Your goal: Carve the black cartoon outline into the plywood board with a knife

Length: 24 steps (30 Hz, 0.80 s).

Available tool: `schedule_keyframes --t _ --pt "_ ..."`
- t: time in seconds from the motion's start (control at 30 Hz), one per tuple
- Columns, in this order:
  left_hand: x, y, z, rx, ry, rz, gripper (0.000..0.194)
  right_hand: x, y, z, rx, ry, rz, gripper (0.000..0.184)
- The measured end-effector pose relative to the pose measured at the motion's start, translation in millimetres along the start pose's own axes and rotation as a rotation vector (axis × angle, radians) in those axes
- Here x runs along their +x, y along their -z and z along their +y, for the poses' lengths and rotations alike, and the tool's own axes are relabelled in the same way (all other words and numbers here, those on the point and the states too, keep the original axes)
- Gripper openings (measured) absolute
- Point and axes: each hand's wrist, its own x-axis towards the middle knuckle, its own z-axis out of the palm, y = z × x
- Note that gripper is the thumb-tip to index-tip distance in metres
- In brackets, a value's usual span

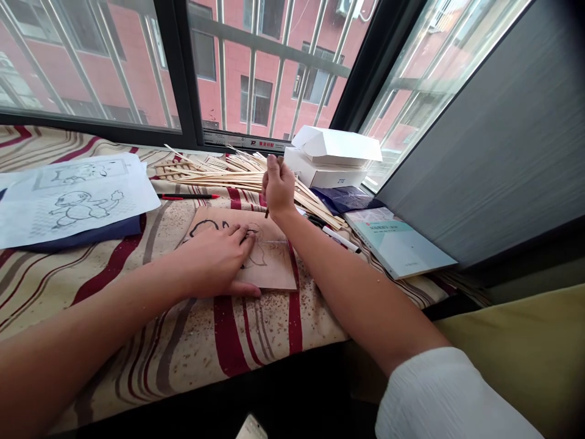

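My left hand (214,256) lies flat on a thin brown board (278,277), fingers stretched out and thumb along its front edge. Dark curved lines and a fine outline are drawn on the board, partly covered by that hand. Above the board's far right part, my right hand (280,188) is closed in a fist around a thin dark stick-like tool (267,213). Only the tool's lower tip and a bit of its top show, so its exact kind is hidden. Brown crumbs, like wood chips, are scattered over the striped cloth (201,341) around the board.
Many thin wooden strips (219,177) lie behind the board, beside a white box (338,164). At left are paper sheets with line drawings (82,204) and a red-and-black pen (189,196). Right of my forearm lie a white marker (340,239) and a pale book (402,244). Barred windows stand behind.
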Motion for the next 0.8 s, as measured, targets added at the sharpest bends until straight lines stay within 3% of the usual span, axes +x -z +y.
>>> schedule_keyframes --t 0.07,0.2,0.33,0.43,0.57,0.7,0.8 --pt "-0.6 0.3 0.0 -0.015 0.006 0.011 0.114 -6.2 -10.4 -5.0 0.114 0.037 0.049 0.047" --pt "-1.0 1.5 0.4 -0.024 0.004 0.015 0.111 -17.8 -30.8 -14.0 0.082 0.01 -0.088 0.047" --pt "-0.6 2.0 1.2 -0.032 0.002 0.025 0.111 -20.5 -30.6 -17.2 0.043 -0.045 -0.188 0.047" --pt "-0.5 2.3 1.7 -0.03 0.007 0.031 0.109 -18.6 -29.5 -14.0 -0.007 0.018 -0.243 0.049" --pt "-0.4 1.2 0.7 0.015 0.002 0.016 0.109 -14.0 -37.3 -6.7 -0.176 0.146 -0.206 0.047" --pt "0.3 -0.4 -0.4 0.0 0.006 0.037 0.108 -11.4 -47.6 -6.1 -0.383 0.128 -0.078 0.047" --pt "1.0 0.6 0.4 -0.006 0.018 0.04 0.108 -10.1 -49.8 -8.2 -0.333 0.03 -0.239 0.049"
